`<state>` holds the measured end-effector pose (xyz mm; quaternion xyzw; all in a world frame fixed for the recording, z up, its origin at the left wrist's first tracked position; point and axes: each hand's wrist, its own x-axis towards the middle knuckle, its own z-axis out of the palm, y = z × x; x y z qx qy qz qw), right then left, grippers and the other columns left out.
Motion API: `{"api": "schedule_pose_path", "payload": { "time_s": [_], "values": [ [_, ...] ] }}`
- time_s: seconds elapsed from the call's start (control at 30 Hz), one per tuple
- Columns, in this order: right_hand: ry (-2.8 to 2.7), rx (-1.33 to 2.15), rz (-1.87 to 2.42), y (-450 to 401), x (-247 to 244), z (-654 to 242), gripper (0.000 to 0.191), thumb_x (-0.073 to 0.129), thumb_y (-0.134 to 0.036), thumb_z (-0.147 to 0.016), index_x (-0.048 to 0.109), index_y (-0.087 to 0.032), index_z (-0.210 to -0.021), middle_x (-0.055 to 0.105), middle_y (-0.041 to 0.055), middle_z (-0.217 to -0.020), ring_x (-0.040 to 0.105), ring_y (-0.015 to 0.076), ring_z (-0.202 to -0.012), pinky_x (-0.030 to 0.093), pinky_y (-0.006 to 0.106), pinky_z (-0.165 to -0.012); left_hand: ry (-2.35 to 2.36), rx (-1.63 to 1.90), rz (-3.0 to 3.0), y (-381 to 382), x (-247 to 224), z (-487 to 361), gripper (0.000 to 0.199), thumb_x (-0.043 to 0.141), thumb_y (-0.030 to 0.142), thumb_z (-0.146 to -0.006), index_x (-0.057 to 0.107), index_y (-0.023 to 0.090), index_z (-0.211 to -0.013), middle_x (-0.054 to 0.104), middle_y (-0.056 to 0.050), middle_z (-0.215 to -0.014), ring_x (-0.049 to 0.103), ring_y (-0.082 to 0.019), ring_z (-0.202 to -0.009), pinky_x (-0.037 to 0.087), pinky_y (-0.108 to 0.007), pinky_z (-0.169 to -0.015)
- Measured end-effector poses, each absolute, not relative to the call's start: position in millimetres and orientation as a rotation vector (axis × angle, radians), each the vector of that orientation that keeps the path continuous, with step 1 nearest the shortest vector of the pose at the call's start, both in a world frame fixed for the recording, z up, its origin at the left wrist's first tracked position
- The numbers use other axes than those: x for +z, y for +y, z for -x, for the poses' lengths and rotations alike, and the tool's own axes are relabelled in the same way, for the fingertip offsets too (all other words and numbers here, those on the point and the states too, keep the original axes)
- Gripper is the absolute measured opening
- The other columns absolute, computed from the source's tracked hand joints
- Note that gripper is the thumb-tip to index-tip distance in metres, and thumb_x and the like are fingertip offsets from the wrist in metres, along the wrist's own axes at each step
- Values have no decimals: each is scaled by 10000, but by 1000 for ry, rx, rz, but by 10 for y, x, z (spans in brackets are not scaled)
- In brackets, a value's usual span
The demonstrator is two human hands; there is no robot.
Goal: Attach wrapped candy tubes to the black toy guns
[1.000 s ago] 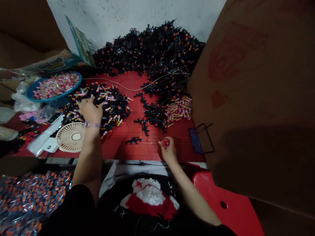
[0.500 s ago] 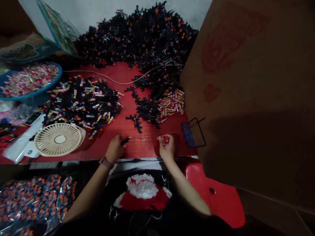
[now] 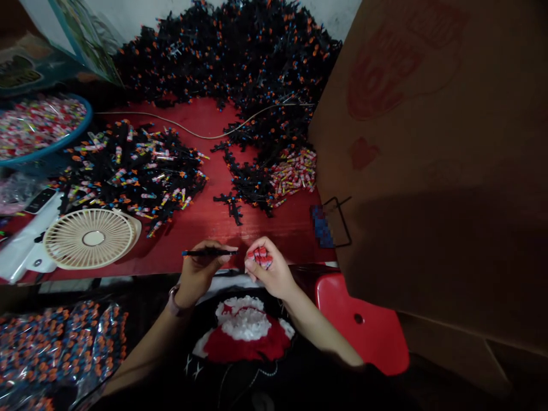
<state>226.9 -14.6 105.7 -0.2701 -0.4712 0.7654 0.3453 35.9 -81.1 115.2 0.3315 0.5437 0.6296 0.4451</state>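
Observation:
My left hand [image 3: 200, 270] is closed on a small black toy gun [image 3: 209, 252], held level with its blue tip to the left. Close by on the right, my right hand [image 3: 269, 268] is closed around several small red-and-pink candy-like tubes [image 3: 261, 257]. The two hands face each other over the table's front edge, a small gap between them. Beyond them lie a few loose black toy guns [image 3: 233, 208]. To their right is a small heap of the same wrapped tubes [image 3: 295, 171].
A pile of toy guns with tubes fitted [image 3: 132, 171] lies left, behind a cream fan [image 3: 92, 238]. A blue basin [image 3: 79, 134] of tubes stands farther left. Black toy guns [image 3: 240, 51] are heaped at the back. A large cardboard box [image 3: 411, 171] walls the right, beside a red stool [image 3: 363, 325].
Both hands have come together near the table edge. My left hand has turned the toy gun level, its tip now leftward. My right hand has moved left with the tubes. The view has shifted slightly.

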Motion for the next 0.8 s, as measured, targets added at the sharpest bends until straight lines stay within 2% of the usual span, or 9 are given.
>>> {"api": "schedule_pose_path", "payload": {
  "time_s": [0.13,0.23,0.33,0.47,0.67,0.8],
  "values": [
    [-1379,1933,742,-113,1192,-2359,383,891,-523,-897,683,-215,-990,740,12,-860,614,120,-641,507,239,-603,1293,1584,-913,-828,1251,-383,285,998,291,-774,770,199,-918,830,-60,-891,821,-244,-849,708,-380,-830],
    [-1417,1873,836,-124,1243,-2386,355,902,-507,-877,731,-213,-979,725,4,-819,619,134,-642,512,252,-614,1244,1582,-1012,-837,1299,-400,215,967,256,-814,789,199,-922,843,-78,-915,825,-248,-892,704,-377,-853],
    [-1402,1784,886,-171,1262,-2378,349,905,-492,-865,735,-218,-999,743,3,-820,632,142,-622,526,262,-613,1236,1555,-1089,-859,1332,-415,165,937,244,-846,802,196,-929,848,-89,-931,825,-249,-920,697,-368,-861],
    [-1515,1497,881,-229,1286,-2354,266,914,-391,-852,740,-217,-952,783,23,-845,697,169,-689,560,272,-660,1280,1566,-1075,-889,1361,-433,173,935,273,-851,806,202,-943,842,-73,-907,820,-230,-867,697,-344,-819],
    [-1565,1254,814,-316,1190,-2283,122,841,-308,-924,745,-236,-943,801,48,-879,763,208,-760,591,314,-715,1430,1621,-984,-918,1334,-529,249,998,307,-759,799,196,-857,822,-50,-836,811,-225,-796,684,-320,-771],
    [-1538,1289,845,-375,1106,-2246,155,836,-343,-936,719,-245,-915,808,66,-909,789,238,-821,598,346,-762,1525,1659,-880,-943,1281,-670,247,986,303,-765,786,182,-844,810,-42,-833,796,-206,-781,662,-290,-746]
  ]
}}
